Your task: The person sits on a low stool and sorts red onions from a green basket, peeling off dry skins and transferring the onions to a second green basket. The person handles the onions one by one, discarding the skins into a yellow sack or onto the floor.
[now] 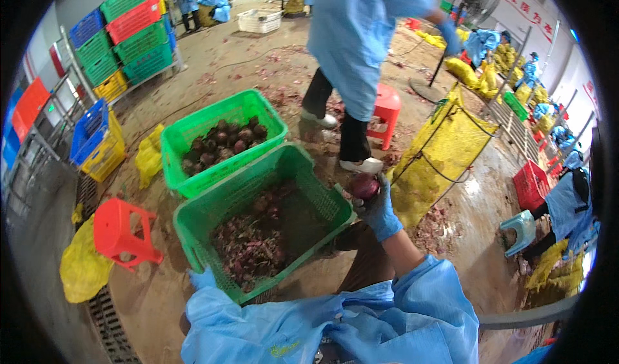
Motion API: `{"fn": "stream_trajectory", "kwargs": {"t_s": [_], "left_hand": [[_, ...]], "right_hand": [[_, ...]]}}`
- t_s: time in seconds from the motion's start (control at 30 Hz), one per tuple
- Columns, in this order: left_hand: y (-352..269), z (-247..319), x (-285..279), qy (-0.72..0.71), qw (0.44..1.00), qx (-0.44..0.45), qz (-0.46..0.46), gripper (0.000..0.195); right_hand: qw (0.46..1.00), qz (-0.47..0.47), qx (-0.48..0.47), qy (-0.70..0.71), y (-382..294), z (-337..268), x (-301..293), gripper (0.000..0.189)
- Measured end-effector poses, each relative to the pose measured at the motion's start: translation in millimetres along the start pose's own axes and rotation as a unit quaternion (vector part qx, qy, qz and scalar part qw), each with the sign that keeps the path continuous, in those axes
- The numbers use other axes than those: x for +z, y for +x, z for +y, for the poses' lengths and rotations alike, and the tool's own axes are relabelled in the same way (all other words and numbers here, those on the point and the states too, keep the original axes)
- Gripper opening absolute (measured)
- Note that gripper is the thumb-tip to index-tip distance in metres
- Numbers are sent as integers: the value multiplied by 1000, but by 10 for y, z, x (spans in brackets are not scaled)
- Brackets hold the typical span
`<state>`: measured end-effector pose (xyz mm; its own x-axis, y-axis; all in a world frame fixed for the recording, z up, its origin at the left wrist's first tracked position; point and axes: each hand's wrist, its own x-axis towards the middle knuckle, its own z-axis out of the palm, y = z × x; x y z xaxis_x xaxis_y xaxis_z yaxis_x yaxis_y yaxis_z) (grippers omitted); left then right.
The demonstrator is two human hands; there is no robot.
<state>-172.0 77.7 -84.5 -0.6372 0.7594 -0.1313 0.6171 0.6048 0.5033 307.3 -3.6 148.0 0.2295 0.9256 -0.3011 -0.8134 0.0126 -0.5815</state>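
Note:
My right hand (381, 216), in a blue glove, holds a red onion (365, 186) beyond the right end of a dark green plastic crate (242, 203). Dry onion skins (249, 243) and a few dark onions lie inside that crate, and its right wall has a broken, notched rim. At the crate's near left corner is my left hand (202, 278), also gloved; its fingers are mostly hidden, so I cannot tell whether they grip the wall. A bright green crate (186, 128) of red onions (227, 144) stands just behind. Right of the held onion, a yellow mesh bag (430, 161) hangs on a metal frame.
A co-worker (348, 49) in a blue gown stands ahead beside a red stool (387, 110). Another red stool (121, 233), a yellow mesh sack (84, 262) and a floor drain grate (109, 320) lie left. Stacked crates (140, 35) stand far left; onion skins litter the floor.

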Motion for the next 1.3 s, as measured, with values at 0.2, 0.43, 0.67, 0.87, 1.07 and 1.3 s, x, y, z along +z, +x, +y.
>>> {"fn": "stream_trajectory", "kwargs": {"t_s": [0.2,0.43,0.67,0.87,1.07,1.3], "left_hand": [[-293,58,-70,-117,988,18,-94,52],[-438,143,-160,8,999,-43,-31,43],[-396,11,-163,7,999,-46,-11,39],[-454,90,65,-78,995,4,-59,32],[-197,-228,-153,-45,998,-35,-15,22],[-189,454,-339,-33,999,-23,-4,49]], "right_hand": [[989,-101,96,57,140,705,-25,56],[944,108,313,15,607,1585,61,50],[978,-198,58,-29,1126,1110,1765,59],[912,-295,-15,-284,1394,1885,605,54],[583,-260,178,-749,682,2438,-465,42],[745,-115,151,-640,1163,1979,-849,37]]}}
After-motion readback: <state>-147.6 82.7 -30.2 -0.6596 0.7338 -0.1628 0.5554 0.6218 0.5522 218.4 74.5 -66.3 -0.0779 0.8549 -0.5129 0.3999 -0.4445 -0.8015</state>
